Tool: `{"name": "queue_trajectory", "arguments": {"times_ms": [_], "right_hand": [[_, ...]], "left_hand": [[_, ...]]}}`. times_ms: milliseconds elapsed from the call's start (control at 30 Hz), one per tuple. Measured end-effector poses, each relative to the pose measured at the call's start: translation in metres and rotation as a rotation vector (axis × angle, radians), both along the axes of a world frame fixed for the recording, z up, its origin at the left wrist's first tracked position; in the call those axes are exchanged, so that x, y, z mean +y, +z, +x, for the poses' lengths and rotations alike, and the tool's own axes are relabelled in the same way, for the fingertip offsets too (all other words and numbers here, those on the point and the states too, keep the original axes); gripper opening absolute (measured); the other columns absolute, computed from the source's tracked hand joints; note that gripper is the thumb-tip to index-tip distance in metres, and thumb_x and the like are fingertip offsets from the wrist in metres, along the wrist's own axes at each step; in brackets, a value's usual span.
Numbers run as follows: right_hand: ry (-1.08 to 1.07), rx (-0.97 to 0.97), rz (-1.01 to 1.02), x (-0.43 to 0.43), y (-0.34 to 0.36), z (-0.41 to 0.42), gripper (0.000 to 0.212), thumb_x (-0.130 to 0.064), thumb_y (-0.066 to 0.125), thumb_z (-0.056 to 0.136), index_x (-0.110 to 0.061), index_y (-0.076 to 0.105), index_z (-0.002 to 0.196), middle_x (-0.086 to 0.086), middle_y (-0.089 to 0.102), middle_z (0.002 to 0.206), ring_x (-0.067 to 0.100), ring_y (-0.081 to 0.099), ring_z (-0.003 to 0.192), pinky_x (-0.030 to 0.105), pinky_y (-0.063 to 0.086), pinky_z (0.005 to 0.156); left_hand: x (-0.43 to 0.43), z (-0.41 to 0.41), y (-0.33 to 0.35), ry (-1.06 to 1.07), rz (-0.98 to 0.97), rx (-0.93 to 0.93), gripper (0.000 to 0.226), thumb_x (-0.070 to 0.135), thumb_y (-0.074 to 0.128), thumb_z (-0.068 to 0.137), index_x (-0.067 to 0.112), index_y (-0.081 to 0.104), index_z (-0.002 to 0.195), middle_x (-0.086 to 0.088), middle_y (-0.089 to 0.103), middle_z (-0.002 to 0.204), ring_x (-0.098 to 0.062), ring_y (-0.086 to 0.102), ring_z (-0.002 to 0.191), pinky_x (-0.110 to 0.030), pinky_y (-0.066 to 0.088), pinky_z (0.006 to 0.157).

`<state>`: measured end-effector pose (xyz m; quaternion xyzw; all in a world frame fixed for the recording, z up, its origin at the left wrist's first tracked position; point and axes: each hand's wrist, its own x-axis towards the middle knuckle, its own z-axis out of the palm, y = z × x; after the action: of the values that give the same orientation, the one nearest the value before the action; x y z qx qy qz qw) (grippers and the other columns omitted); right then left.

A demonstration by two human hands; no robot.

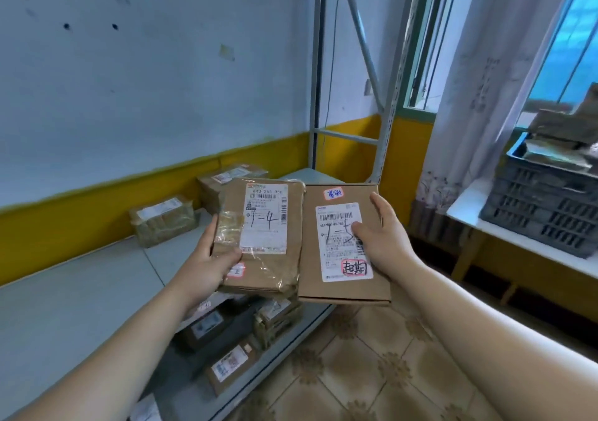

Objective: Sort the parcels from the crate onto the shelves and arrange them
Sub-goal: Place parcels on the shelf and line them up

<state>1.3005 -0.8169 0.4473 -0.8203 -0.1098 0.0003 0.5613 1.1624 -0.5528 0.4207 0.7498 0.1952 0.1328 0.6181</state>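
My left hand (210, 259) grips a taped brown parcel (268, 265) whose white label is marked "1-4", thumb on its face. My right hand (382, 236) holds a flat cardboard box (310, 259) marked "1-5", thumb pressing its label, fingers curled round the right edge. Both parcels are held side by side above the front edge of the grey shelf (81, 294). Two more parcels sit at the back of that shelf, one to the left (161, 220) and one to the right (215, 182). The dark plastic crate (543, 207) stands at the right on a white table, with parcels piled in it.
A lower shelf holds several parcels (226, 349) under my hands. Metal shelf uprights (315, 97) rise behind. A curtain (469, 97) and a window are at the right. Tiled floor (372, 372) lies between the shelf and the table.
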Motion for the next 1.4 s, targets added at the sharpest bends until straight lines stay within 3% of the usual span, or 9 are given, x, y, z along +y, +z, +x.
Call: {"name": "queue_trajectory", "arguments": {"times_ms": [167,333,467,633,800,900,1033,1200,1400], "right_hand": [[0.087,-0.027,-0.064,0.053,-0.005,0.063,0.072,-0.024,0.065,0.094,-0.037,0.026,0.153,-0.004,0.044,0.151,0.021,0.048,0.132,0.047,0.046,0.106],[0.168,-0.071,-0.12,0.094,-0.007,0.114,0.072,-0.025,0.065,0.094,-0.034,0.027,0.154,-0.004,0.043,0.152,0.02,0.046,0.134,0.046,0.043,0.108],[0.303,-0.055,-0.129,0.135,-0.013,0.134,0.07,-0.023,0.063,0.095,-0.034,0.027,0.154,0.001,0.047,0.146,0.021,0.052,0.125,0.037,0.046,0.102],[0.517,0.009,-0.121,0.195,-0.023,0.127,0.069,-0.023,0.062,0.096,-0.038,0.027,0.153,0.002,0.045,0.148,0.024,0.055,0.122,0.044,0.05,0.1],[0.748,0.044,-0.111,0.248,-0.032,0.079,0.068,-0.023,0.062,0.095,-0.04,0.028,0.152,0.001,0.046,0.148,0.026,0.057,0.12,0.046,0.052,0.098],[0.87,0.046,-0.112,0.276,-0.033,0.037,0.069,-0.022,0.062,0.095,-0.04,0.028,0.152,0.002,0.044,0.148,0.026,0.058,0.118,0.046,0.054,0.095],[1.001,-0.001,-0.097,0.319,-0.027,-0.032,0.07,-0.02,0.064,0.095,-0.036,0.029,0.153,0.002,0.044,0.148,0.024,0.056,0.119,0.039,0.052,0.094],[1.122,0.037,-0.102,0.374,-0.035,-0.137,0.073,-0.024,0.063,0.094,-0.043,0.024,0.152,-0.005,0.046,0.144,0.025,0.063,0.112,0.049,0.057,0.089],[1.157,0.087,-0.153,0.422,-0.06,-0.243,0.07,-0.025,0.06,0.097,-0.044,0.023,0.152,0.0,0.043,0.148,0.024,0.06,0.114,0.036,0.056,0.082]], "left_hand": [[0.034,0.044,-0.007,0.086,-0.062,0.002,0.08,0.013,0.058,0.096,0.052,0.011,0.148,0.001,0.058,0.128,-0.022,0.071,0.093,-0.042,0.057,0.076],[0.059,0.071,-0.014,0.172,-0.081,0.017,0.078,0.017,0.058,0.096,0.051,0.012,0.149,0.004,0.059,0.129,-0.018,0.07,0.095,-0.039,0.056,0.079],[0.076,0.058,-0.017,0.293,-0.092,0.016,0.076,0.013,0.057,0.096,0.05,0.015,0.148,0.007,0.06,0.127,-0.018,0.067,0.101,-0.039,0.054,0.081],[0.084,0.005,-0.027,0.559,-0.11,0.019,0.072,0.012,0.057,0.096,0.048,0.022,0.147,0.007,0.059,0.131,-0.02,0.064,0.108,-0.044,0.053,0.09],[0.076,-0.072,-0.034,0.783,-0.105,0.052,0.072,0.015,0.059,0.096,0.046,0.021,0.149,0.01,0.059,0.128,-0.017,0.062,0.11,-0.045,0.047,0.1],[0.075,-0.123,-0.039,0.896,-0.137,0.025,0.069,0.012,0.059,0.095,0.043,0.026,0.147,0.01,0.062,0.126,-0.017,0.064,0.108,-0.044,0.05,0.096],[0.084,-0.203,-0.043,1.013,-0.122,0.056,0.074,0.018,0.063,0.093,0.045,0.023,0.149,0.008,0.06,0.13,-0.019,0.064,0.109,-0.048,0.049,0.098],[0.111,-0.304,-0.043,1.117,-0.132,0.121,0.078,0.025,0.063,0.093,0.048,0.015,0.15,0.007,0.055,0.13,-0.024,0.059,0.113,-0.053,0.049,0.097],[0.148,-0.409,-0.049,1.156,-0.122,0.244,0.079,0.035,0.065,0.091,0.053,0.014,0.148,0.008,0.053,0.135,-0.025,0.059,0.114,-0.05,0.048,0.098]]}}
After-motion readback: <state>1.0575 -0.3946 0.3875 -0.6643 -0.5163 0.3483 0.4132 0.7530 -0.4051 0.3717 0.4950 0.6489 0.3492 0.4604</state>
